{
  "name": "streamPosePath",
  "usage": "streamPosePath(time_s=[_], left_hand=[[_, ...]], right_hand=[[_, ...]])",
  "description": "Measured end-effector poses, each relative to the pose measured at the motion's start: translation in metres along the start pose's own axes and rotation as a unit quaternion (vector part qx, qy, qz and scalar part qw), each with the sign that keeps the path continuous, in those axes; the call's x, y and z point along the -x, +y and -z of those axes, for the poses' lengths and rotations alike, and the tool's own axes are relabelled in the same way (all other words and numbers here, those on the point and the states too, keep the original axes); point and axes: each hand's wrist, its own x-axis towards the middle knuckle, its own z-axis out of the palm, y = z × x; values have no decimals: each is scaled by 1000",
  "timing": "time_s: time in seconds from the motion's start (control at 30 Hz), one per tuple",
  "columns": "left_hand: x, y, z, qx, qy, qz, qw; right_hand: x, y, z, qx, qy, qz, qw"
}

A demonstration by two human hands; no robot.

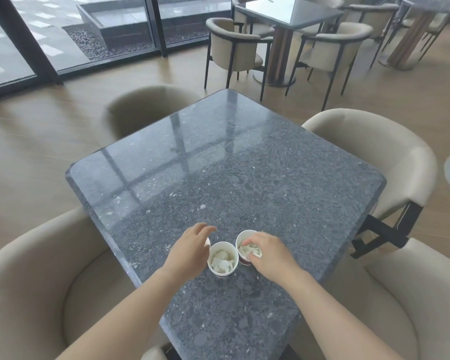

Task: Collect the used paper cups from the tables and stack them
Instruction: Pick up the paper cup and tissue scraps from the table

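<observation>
I count two paper cups standing upright on the dark speckled tabletop (218, 157), close to its near corner and side by side, their rims almost touching. Each one has crumpled white paper inside. The left cup (223, 273) stands free between my two hands. The right cup (240, 239) is in my right hand (269, 253), whose fingertips curl over the far rim while the thumb presses the near rim, so that hand is clamped on it.

My left hand (190, 249) arches just left of the left cup, fingers curved forward and down. A thin white sliver shows at its inner edge. I cannot tell whether that is a third cup, or whether the hand holds anything.

Four beige armchairs surround the tabletop: one at the far left (151, 110), one at the far right (374, 157), one at my near left (37, 281) and one at my near right (405, 307). Farther back stand two more tables (291, 14) with chairs of the same kind, and tall windows (63, 29) line the wall at the left.
</observation>
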Motion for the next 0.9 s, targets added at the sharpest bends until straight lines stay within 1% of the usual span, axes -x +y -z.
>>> streamPosePath(time_s=[0.07,0.1,0.2,0.33,0.43,0.53,0.63,0.73,0.83,0.9], left_hand=[[2,8,0,3,19,-49,999],[4,12,-1,4,14,-66,998],[8,21,-8,-12,-35,-91,995],[10,28,-22,-93,-88,-76,989],[6,33,-31,-144,-103,-73,981],[3,39,-36,-170,-113,-72,976],[-2,44,-34,-186,-117,-65,973],[-7,46,-21,-174,-74,-68,979],[-8,42,6,-82,32,-84,993],[-3,38,27,-41,105,-81,990]], right_hand=[[2,2,-4,23,-6,11,1000],[4,3,-6,35,-8,15,999],[10,8,-12,66,-10,26,997],[16,14,-17,110,-24,43,993],[18,19,-20,123,-21,46,991],[20,24,-20,118,-12,39,992],[21,27,-16,92,20,28,995],[20,29,-7,59,56,29,996],[16,27,0,15,92,38,995],[13,23,2,5,107,44,993]])
